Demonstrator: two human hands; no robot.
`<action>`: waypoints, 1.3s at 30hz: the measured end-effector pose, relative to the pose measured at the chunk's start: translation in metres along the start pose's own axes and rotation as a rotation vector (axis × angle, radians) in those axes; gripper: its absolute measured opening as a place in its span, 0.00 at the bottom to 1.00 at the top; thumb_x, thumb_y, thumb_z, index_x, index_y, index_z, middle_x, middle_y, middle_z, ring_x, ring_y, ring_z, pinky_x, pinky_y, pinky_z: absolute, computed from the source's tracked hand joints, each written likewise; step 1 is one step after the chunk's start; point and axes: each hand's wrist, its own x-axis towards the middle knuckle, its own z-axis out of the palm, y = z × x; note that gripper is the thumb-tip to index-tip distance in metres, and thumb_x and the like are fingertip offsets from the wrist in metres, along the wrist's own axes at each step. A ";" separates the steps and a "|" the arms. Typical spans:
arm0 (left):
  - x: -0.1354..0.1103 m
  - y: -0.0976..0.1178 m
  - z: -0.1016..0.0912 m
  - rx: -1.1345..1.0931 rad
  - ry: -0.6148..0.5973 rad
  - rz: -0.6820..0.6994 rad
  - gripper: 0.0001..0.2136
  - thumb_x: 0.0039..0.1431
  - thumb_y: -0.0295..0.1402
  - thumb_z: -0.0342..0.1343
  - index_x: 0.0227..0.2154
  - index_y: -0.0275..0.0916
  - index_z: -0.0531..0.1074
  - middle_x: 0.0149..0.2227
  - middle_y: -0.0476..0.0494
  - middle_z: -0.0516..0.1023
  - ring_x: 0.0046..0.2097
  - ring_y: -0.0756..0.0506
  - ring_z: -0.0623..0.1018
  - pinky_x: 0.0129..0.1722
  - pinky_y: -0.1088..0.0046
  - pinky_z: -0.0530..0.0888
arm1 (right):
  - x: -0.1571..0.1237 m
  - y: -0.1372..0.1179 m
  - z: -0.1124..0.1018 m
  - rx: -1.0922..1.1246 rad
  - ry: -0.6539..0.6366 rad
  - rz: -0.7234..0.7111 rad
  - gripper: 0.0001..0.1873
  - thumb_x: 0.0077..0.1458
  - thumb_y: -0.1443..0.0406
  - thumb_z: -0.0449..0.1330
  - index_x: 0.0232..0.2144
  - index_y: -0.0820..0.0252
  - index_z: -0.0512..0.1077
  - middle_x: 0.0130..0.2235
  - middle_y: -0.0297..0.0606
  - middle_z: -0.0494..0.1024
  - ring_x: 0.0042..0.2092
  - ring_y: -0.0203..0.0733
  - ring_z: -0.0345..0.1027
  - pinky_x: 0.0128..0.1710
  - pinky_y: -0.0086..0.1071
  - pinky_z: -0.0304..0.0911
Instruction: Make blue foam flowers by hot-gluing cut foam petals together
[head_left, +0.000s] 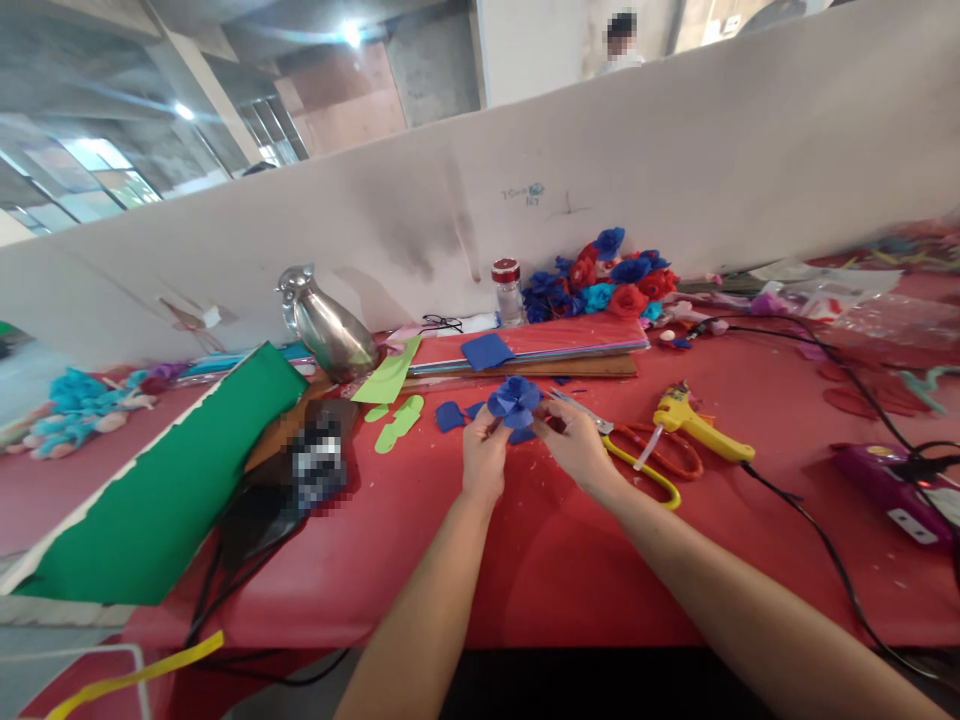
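Note:
A blue paper flower (516, 400) with rounded petals is held up over the red tabletop. My left hand (484, 455) is closed on its underside, thumb and fingers pinched together. At the flower's right edge is my right hand (576, 440), its fingers bent and close to the petals; whether they grip a petal is hard to make out. Loose blue paper petals (450, 416) lie just left of the flower. Beyond my right hand rest scissors (646, 480) with yellow and orange handles, and a yellow glue gun (701, 428) lies beside them.
Green paper petals (397, 425) and a light green sheet (390, 372) lie to the left. Behind are stacked paper sheets (570, 345), a jar (508, 292), a metal jug (326, 325) and a heap of paper flowers (600, 280). A purple power strip (892, 495) with cables sits right.

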 end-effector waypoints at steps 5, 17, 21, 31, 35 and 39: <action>0.005 0.001 -0.003 0.044 0.118 0.046 0.06 0.41 0.32 0.64 0.26 0.38 0.77 0.29 0.49 0.79 0.35 0.48 0.75 0.41 0.71 0.70 | -0.001 -0.002 -0.001 0.006 0.005 0.043 0.10 0.48 0.58 0.57 0.28 0.58 0.75 0.29 0.36 0.77 0.27 0.38 0.63 0.29 0.32 0.57; 0.003 0.007 0.000 0.051 0.132 0.044 0.07 0.41 0.33 0.64 0.27 0.38 0.77 0.29 0.48 0.79 0.36 0.47 0.75 0.43 0.70 0.69 | 0.000 -0.002 -0.003 0.049 0.019 0.067 0.11 0.45 0.57 0.61 0.28 0.58 0.77 0.31 0.38 0.77 0.32 0.41 0.66 0.34 0.34 0.59; 0.001 0.009 0.001 0.012 0.109 -0.038 0.07 0.41 0.35 0.64 0.25 0.38 0.75 0.25 0.51 0.75 0.30 0.50 0.72 0.36 0.73 0.68 | 0.000 -0.007 -0.004 0.128 -0.007 0.124 0.13 0.47 0.56 0.58 0.28 0.58 0.75 0.26 0.35 0.74 0.29 0.38 0.63 0.31 0.33 0.57; 0.009 0.001 -0.011 0.050 0.337 0.033 0.09 0.47 0.36 0.62 0.25 0.38 0.68 0.23 0.55 0.68 0.24 0.55 0.65 0.28 0.77 0.62 | 0.002 -0.004 -0.008 0.396 0.193 0.211 0.17 0.50 0.49 0.53 0.24 0.54 0.58 0.22 0.31 0.66 0.23 0.35 0.57 0.22 0.30 0.53; 0.018 0.003 -0.022 0.010 0.593 0.155 0.09 0.48 0.35 0.60 0.24 0.38 0.67 0.22 0.56 0.67 0.23 0.55 0.63 0.28 0.77 0.62 | 0.005 -0.001 -0.010 0.402 0.243 0.245 0.20 0.51 0.47 0.52 0.22 0.54 0.56 0.20 0.30 0.64 0.21 0.34 0.54 0.21 0.31 0.51; 0.021 0.005 -0.026 -0.047 0.586 0.118 0.09 0.46 0.34 0.62 0.23 0.37 0.67 0.22 0.56 0.68 0.23 0.57 0.64 0.27 0.78 0.62 | 0.004 -0.004 -0.007 0.357 0.154 0.233 0.19 0.51 0.49 0.55 0.21 0.55 0.61 0.19 0.31 0.66 0.21 0.34 0.53 0.22 0.31 0.51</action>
